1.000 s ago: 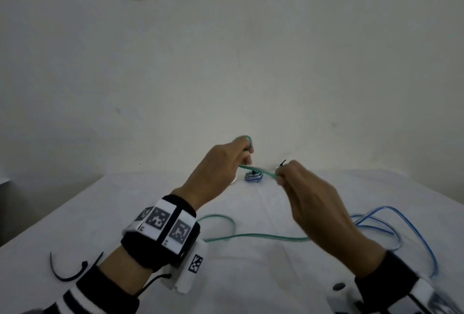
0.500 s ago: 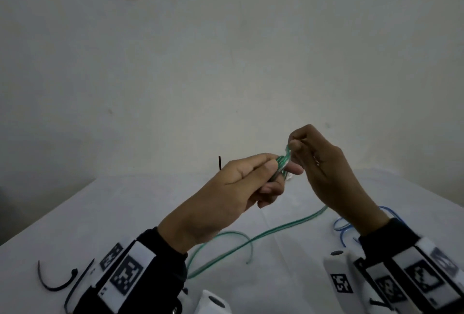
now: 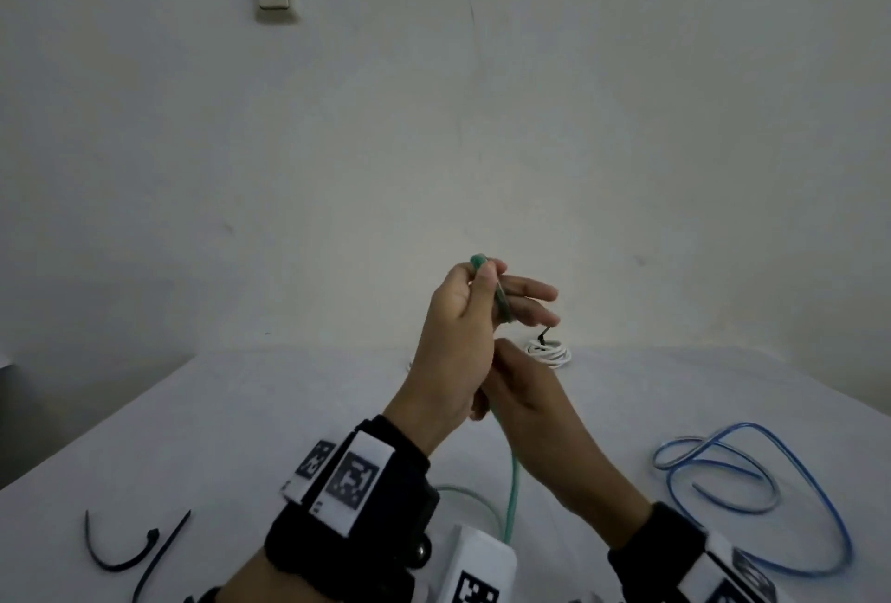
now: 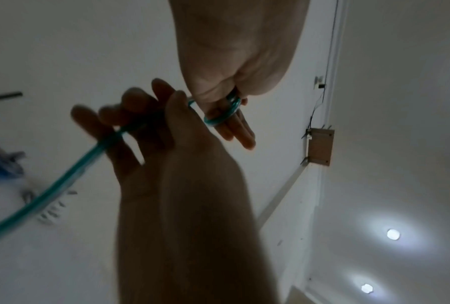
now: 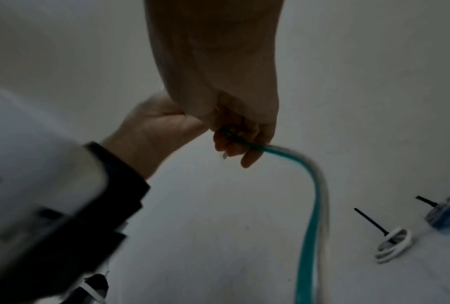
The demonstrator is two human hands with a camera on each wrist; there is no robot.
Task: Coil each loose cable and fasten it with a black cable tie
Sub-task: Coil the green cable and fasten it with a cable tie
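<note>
Nearest, at seven o'clock on the white table (image 3: 250, 409), two loose black cable ties (image 3: 126, 554) are seen lying crossed. Further in, the green cable (image 3: 514, 482) is seen rising off the table at six o'clock into the right hand (image 3: 525, 402), whose fingers are curled around it. Out at four o'clock, a loose blue cable (image 3: 752, 501) is spread in open loops. Just above the right hand, a small green coil (image 4: 222, 115) is kept wound around the extended fingers (image 4: 240, 131) of the left hand (image 3: 463, 327), pinned by the thumb. Farthest back, at one o'clock beyond the hands, a white coiled cable (image 3: 549, 353) is seen, already tied in black.
</note>
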